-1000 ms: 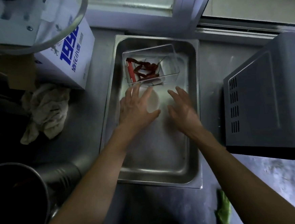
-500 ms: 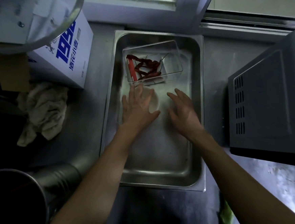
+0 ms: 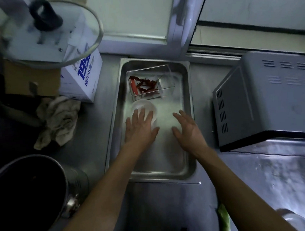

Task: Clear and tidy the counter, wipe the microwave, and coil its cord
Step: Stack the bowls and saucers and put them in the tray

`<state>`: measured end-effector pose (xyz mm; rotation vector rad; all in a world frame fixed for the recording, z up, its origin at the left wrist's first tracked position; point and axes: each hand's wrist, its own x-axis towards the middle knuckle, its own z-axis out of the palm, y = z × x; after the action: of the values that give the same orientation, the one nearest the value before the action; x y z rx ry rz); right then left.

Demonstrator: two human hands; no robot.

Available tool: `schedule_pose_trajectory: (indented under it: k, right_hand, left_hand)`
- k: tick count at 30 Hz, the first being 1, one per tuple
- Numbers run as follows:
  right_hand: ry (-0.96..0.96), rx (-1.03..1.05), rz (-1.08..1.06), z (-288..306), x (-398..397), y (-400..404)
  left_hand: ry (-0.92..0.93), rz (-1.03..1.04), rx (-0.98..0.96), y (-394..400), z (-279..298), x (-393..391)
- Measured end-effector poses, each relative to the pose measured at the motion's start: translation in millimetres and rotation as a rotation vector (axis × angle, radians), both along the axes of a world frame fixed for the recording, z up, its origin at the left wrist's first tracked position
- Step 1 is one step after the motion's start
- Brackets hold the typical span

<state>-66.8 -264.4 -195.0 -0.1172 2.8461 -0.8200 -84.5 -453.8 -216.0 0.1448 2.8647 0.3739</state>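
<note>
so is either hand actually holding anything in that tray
Nothing is gripped. The left hand lies flat with straight fingers over the white bowl; the right hand is open, holding nothing.

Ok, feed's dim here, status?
Left hand open on white dish; right hand open. Both in steel tray. Microwave untouched.

Grey microwave [image 3: 274, 102] angled on steel counter [image 3: 280, 174], vented side facing steel tray [image 3: 152, 171]

head view, looking steeply down, close over counter [image 3: 199, 193]
</note>
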Motion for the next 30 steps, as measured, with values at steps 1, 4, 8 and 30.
schedule_pose_trajectory:
  k: [1,4,8,30]
  right_hand:
    - [0.004,0.002,-0.001,3.8,6.7,3.5]
    - [0.027,0.018,0.002,12.1,33.4,18.0]
    - [0.091,0.036,0.015,25.5,81.6,43.4]
    - [0.109,0.107,-0.646,61.7,496.5,275.5]
  left_hand:
    - [0.005,-0.008,-0.004,1.5,4.0,7.4]
    - [0.058,-0.068,-0.068,11.5,14.4,33.0]
    - [0.109,-0.158,-0.103,34.9,24.0,74.0]
    - [0.165,-0.749,0.134,304.3,79.1,363.2]
